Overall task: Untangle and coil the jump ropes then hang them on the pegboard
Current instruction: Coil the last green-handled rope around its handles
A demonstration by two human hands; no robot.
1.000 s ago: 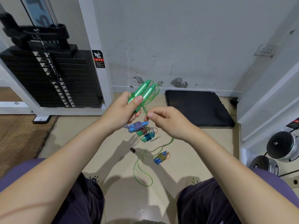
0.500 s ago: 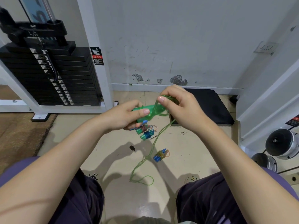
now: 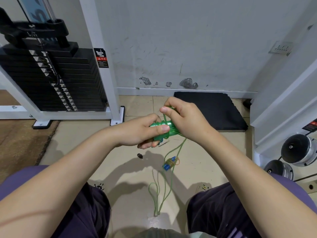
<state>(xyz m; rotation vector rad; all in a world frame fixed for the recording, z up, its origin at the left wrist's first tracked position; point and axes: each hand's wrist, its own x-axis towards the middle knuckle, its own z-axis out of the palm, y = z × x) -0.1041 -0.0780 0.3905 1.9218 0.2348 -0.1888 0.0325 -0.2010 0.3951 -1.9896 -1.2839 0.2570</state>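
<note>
The green handles (image 3: 162, 130) lay almost horizontal in front of the person, above the floor, both together in the left hand (image 3: 142, 131). One sec. earlier they pointed up and away toward the wall; since then they had been turned flat. The right hand (image 3: 184, 120), which one sec. ago pinched the cord (image 3: 173, 152) low beside the handles, had gone up and over them, and now a strand of cord ran from its thumb and fingers down across the handles. This looked like one turn of wrapping, so the coiling of the green rope was probably in progress, not finished: much cord hung down to the floor and made long loops (image 3: 160, 194) between the knees.

Left hand: fingers curled round the handles, thumb pressed on top, palm turned to the right. Right hand: fingers bent and pinching the cord just above the handles, wrist over their right end, the two hands nearly touching.

Outward, a small blue bundle (image 3: 169, 163) of another rope lay on the floor near the hanging cord. No pegboard was in view, so hanging was a later step.
</note>
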